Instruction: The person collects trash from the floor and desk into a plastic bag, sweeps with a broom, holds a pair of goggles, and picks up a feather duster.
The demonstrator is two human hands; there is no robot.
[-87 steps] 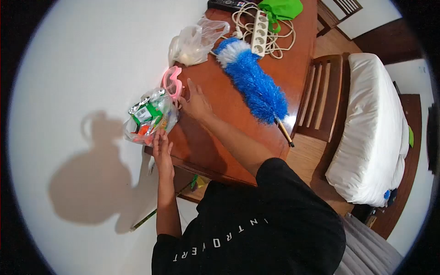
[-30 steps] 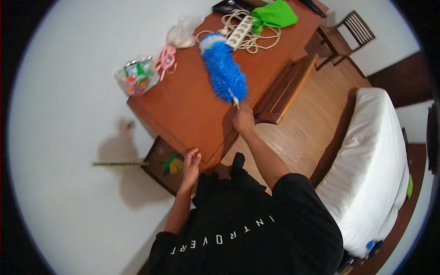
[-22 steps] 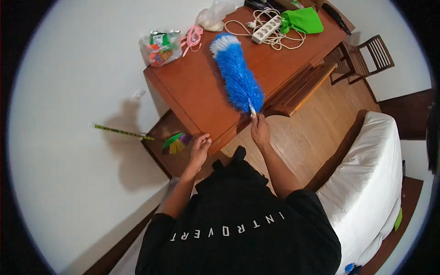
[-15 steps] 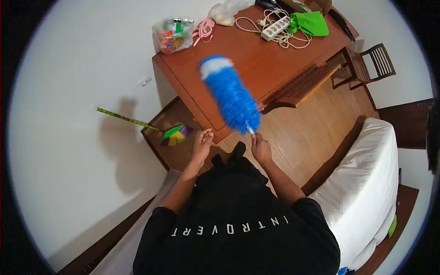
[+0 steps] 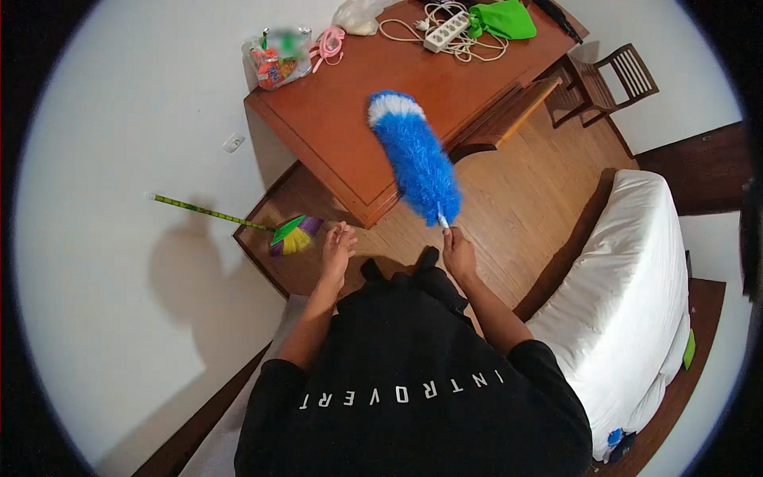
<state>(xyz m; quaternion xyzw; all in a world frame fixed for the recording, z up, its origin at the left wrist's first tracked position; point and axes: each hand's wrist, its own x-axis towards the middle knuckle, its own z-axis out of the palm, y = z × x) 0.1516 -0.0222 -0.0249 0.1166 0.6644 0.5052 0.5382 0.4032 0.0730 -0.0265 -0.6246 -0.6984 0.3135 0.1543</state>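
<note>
My right hand [image 5: 459,253] is wrapped round the short handle of a fluffy blue duster [image 5: 419,167] with a white band near its tip. The duster points up and to the left, over the near part of the brown wooden table [image 5: 318,135]. My left hand [image 5: 339,245] is raised off the table's near corner with its fingers loosely curled and apart, and nothing shows in it. To its left a broom [image 5: 292,235] with green, yellow and purple bristles stands near the wall.
On the table lie a plastic bag of packets [image 5: 278,63], pink goggles [image 5: 328,45], a whitish bag [image 5: 358,17], a power strip [image 5: 447,32] with its cord and a green pouch [image 5: 505,20]. A chair [image 5: 608,83] and a white mattress [image 5: 612,270] are at the right.
My right hand has gone from beside the pink goggles to the duster's handle and drawn the duster nearer. My left hand has moved from the bag of packets to below the table corner.
</note>
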